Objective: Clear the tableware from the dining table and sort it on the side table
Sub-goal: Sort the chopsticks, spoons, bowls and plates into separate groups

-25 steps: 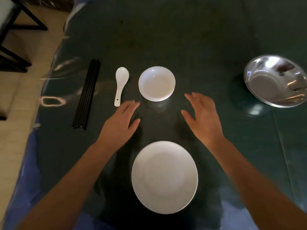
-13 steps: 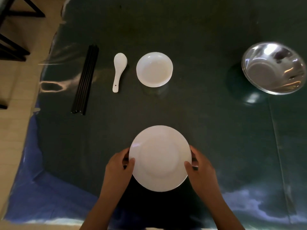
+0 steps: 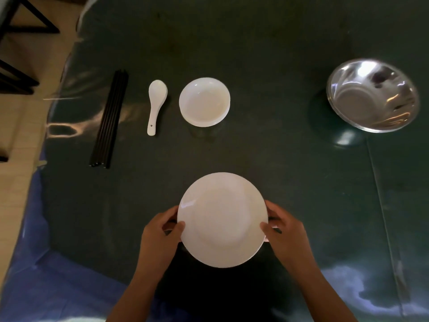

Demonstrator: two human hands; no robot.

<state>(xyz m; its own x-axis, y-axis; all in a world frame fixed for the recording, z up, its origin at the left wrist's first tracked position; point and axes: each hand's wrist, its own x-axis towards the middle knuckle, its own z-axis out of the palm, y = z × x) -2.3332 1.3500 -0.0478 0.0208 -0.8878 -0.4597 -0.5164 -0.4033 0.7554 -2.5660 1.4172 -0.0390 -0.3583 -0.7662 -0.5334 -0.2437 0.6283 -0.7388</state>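
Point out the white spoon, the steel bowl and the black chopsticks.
white spoon [image 3: 155, 105]: head view, on the handle just below its scoop.
steel bowl [image 3: 371, 96]: head view, on its shiny inner wall.
black chopsticks [image 3: 109, 119]: head view, on the middle of the bundle.

- A home dining room: plate [image 3: 221, 219], spoon [image 3: 156, 105] and chopsticks [image 3: 110, 119] on a covered table [image 3: 267, 54].
- Upper left: dark chair legs [image 3: 21, 31] on tiled floor [image 3: 14, 126].
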